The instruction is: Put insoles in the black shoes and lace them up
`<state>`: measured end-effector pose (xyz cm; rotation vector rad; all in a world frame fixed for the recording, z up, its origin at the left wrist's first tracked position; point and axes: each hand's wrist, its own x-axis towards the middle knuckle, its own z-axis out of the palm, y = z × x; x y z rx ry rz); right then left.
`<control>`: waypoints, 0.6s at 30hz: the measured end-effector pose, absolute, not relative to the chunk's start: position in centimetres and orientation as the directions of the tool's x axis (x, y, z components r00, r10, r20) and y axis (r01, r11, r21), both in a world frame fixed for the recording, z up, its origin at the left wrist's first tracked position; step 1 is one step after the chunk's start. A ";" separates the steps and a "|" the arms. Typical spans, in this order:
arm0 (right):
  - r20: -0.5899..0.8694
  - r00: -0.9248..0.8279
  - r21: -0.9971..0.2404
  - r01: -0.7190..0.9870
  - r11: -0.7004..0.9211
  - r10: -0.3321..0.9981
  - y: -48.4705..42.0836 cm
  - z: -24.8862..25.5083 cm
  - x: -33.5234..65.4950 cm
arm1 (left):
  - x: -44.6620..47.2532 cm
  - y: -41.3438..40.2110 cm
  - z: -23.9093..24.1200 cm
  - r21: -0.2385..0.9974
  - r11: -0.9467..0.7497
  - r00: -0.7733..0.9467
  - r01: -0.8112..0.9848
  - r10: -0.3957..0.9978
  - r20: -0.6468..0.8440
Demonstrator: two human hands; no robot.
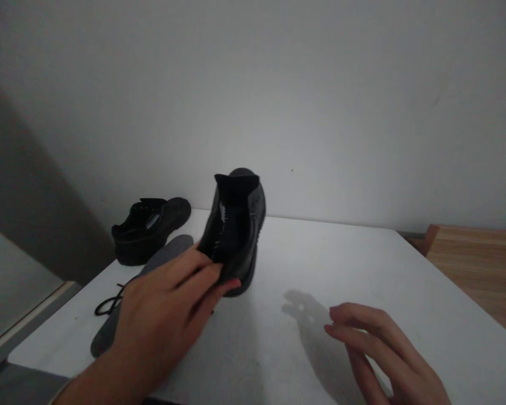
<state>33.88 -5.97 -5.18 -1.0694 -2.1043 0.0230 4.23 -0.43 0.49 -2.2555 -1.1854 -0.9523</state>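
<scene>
My left hand grips the heel of a black shoe and holds it tilted, toe up and away from me, over the white table. Its tongue sticks up and no lace shows on it. My right hand hovers low over the table at the right, fingers apart, holding nothing. A second black shoe rests on the table at the far left near the wall. A grey insole lies flat beside it, partly hidden by my left hand, and a black lace curls at its left.
A plain grey wall rises just behind the table. A wooden surface adjoins the table's right side. The table's left edge drops off towards a pale ledge.
</scene>
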 end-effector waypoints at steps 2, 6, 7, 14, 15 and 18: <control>0.585 -0.294 -0.433 0.675 0.597 0.756 -5.6 -4.7 32.9 | 6.2 -2.3 0.0 -0.078 -0.652 0.467 0.755 0.450 0.761; 0.504 -0.128 -0.678 0.554 0.483 0.854 -5.7 -4.4 31.5 | 8.9 -4.8 -2.0 0.143 -0.691 0.382 0.708 0.546 0.746; 0.486 -0.097 -0.720 0.519 0.461 0.868 -5.9 -4.6 31.4 | 9.4 -5.2 -2.4 0.196 -0.679 0.354 0.708 0.580 0.734; 0.379 0.019 -0.804 0.502 0.319 0.925 -6.4 -5.5 31.8 | 12.2 -6.1 -3.6 0.057 -0.757 0.506 0.651 0.489 0.711; 0.358 0.032 -0.808 0.513 0.292 0.933 -6.3 -5.5 31.8 | 12.6 -6.1 -3.7 0.051 -0.766 0.515 0.641 0.478 0.711; 0.288 0.039 -0.821 0.524 0.226 0.957 -6.2 -5.4 31.6 | 13.6 -6.3 -4.3 0.060 -0.780 0.526 0.624 0.475 0.706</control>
